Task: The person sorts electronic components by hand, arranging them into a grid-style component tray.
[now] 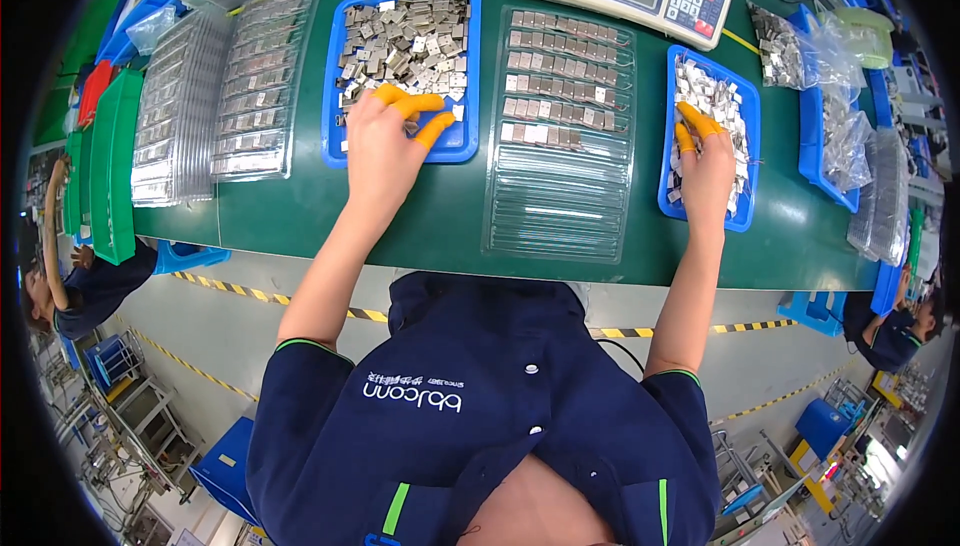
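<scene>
Left of the clear tray [555, 208], the left hand [383, 141] is at metal pieces [425, 31]; right of it, the right hand [708, 168] is at pale parts [712, 81]. Whether they grip, I cannot tell. Pieces look light, stiff, perhaps slippery; better pinch opposite edges.

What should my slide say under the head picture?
Left hand and right hand, both wearing yellow finger covers, at two blue trays of small parts, a partly filled clear tray between.
</scene>
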Motion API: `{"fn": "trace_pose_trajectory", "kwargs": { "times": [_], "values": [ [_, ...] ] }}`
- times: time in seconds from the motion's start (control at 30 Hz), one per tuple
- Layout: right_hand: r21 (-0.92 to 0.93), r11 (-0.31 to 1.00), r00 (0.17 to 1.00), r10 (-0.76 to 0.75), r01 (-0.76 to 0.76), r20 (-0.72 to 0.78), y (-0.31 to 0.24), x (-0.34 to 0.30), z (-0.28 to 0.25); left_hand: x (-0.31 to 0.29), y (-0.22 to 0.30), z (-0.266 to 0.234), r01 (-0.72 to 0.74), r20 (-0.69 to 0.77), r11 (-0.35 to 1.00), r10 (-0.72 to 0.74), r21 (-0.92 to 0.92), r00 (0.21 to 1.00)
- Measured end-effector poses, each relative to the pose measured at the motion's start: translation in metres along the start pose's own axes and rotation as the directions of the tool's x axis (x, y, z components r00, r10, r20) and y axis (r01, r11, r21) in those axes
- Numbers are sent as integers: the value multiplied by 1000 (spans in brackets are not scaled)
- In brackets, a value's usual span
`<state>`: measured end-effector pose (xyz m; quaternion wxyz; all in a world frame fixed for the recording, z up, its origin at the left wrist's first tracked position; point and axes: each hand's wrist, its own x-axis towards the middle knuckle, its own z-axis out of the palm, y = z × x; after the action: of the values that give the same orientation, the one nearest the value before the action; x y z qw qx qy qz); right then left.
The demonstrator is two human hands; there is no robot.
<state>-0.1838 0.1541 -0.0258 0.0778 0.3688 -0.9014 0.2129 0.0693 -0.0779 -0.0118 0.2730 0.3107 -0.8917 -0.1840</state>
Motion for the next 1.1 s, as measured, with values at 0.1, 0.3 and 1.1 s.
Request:
{"fn": "trace_pose_trajectory", "kwargs": {
  "times": [0.1,0.3,1.1],
  "values": [
    [130,988,995,91,-85,-38,-6,-5,-9,3,2,12,0,141,999,-6,48,990],
    [92,994,992,68,-58,-104,-4,-9,-21,9,4,13,121,243,991,-102,-62,965],
    [345,894,909,368,-287,-196,6,-11,-21,-8,7,-9,435,247,747,-358,-503,900]
  ]
}}
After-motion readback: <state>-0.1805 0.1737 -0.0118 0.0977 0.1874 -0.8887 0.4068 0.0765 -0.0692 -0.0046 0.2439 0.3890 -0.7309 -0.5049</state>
